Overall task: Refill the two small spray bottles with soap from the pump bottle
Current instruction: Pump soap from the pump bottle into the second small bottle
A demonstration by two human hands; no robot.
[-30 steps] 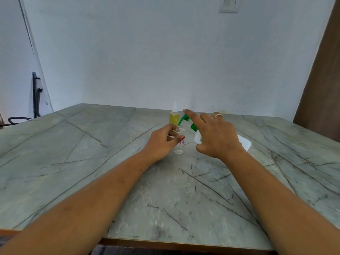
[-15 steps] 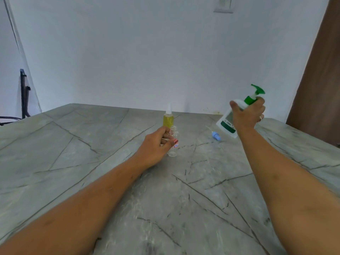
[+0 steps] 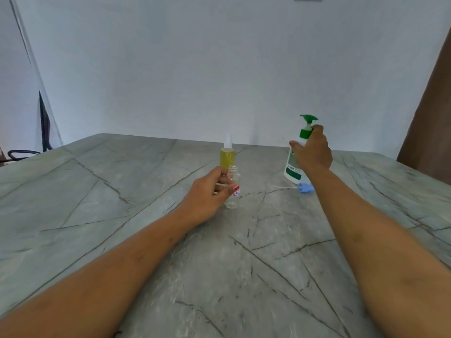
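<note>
My left hand (image 3: 207, 193) grips a small clear spray bottle (image 3: 233, 189) that stands uncapped on the grey stone table (image 3: 122, 228). Right behind it stands a second small bottle (image 3: 227, 154), filled with yellow liquid and fitted with a white cap. To the right, my right hand (image 3: 312, 152) holds the white pump bottle (image 3: 294, 167) with its green pump head (image 3: 308, 125), nearly upright at the table surface. A blue spray cap with its white tube (image 3: 305, 188) lies on the table just below the pump bottle.
White walls close off the back of the table. A brown door or panel (image 3: 432, 123) stands at the right edge. A dark chair frame (image 3: 44, 128) sits beyond the table's left side.
My right hand has carried the pump bottle from over the clear bottle out to the right and brought it down upright. The left hand has kept its hold on the clear bottle.
</note>
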